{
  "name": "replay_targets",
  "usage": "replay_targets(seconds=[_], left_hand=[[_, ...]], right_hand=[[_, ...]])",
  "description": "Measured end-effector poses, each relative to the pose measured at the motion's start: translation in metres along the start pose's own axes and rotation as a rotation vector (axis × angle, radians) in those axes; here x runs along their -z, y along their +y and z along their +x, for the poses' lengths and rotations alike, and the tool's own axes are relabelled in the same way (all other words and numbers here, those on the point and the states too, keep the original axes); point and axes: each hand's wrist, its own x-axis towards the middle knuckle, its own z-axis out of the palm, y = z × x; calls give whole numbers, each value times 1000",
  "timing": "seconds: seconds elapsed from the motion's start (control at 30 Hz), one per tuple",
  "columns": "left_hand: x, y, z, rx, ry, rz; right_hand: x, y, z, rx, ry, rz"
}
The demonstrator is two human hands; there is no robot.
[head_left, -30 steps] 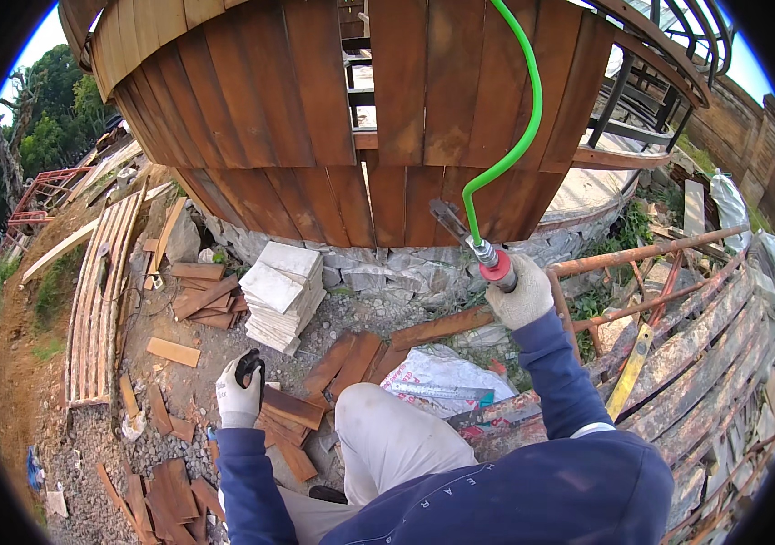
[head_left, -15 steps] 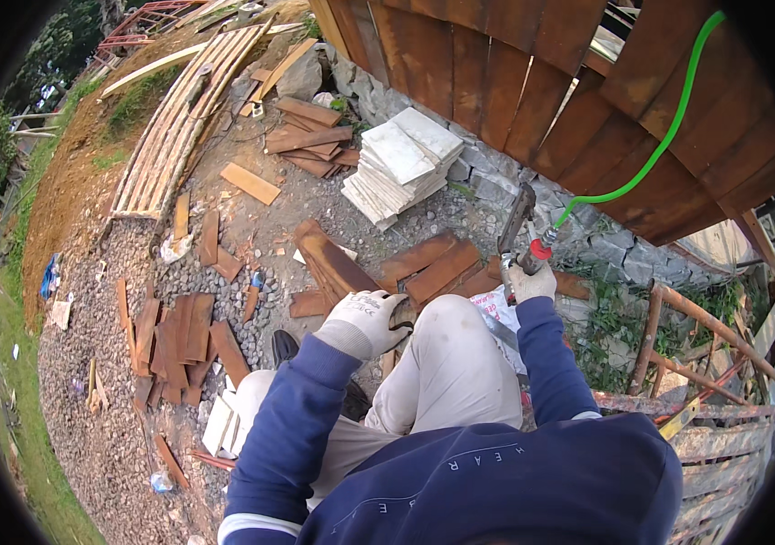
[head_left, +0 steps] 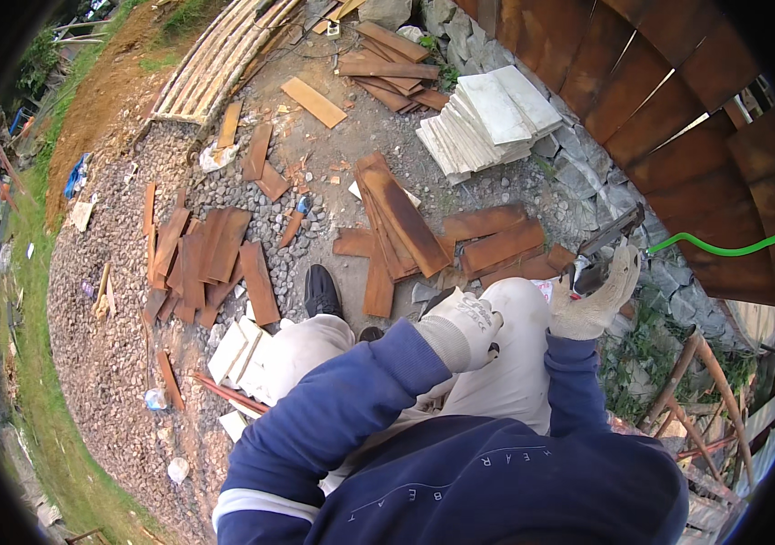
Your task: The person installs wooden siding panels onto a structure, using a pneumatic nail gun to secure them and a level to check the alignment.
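Observation:
My right hand (head_left: 598, 295), in a pale glove, has its fingers stretched out and apart beside a nail gun (head_left: 613, 231). The gun lies toward the stone base, partly hidden by the hand, and a green air hose (head_left: 722, 245) runs off from it to the right. My left hand (head_left: 463, 329), gloved too, is closed with its fingers curled in above my bent knee. Whether anything is inside it cannot be made out. Just beyond both hands lie brown wooden shingles (head_left: 504, 247) and a longer stack of leaning boards (head_left: 401, 213).
More shingles (head_left: 210, 250) lie on the gravel at left, and others (head_left: 387, 68) farther off. White tiles (head_left: 496, 118) are stacked near the stone base (head_left: 587, 173) of the shingled wall (head_left: 678, 154). A rusty metal frame (head_left: 678, 381) stands at right.
My right hand has loosened from the nail gun's grip and spread its fingers. My left hand has moved right and curled its fingers. The whole view has shifted right.

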Motion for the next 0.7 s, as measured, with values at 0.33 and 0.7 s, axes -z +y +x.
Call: replay_targets(seconds=[0.33, 0.7], left_hand=[[5, 6, -3, -17, -42, -22], [-11, -24, -22, 54, 12, -114]], right_hand=[[-249, -49, -38, -259, -1353, 228], [-263, -81, -97, -412, -1525, -211]])
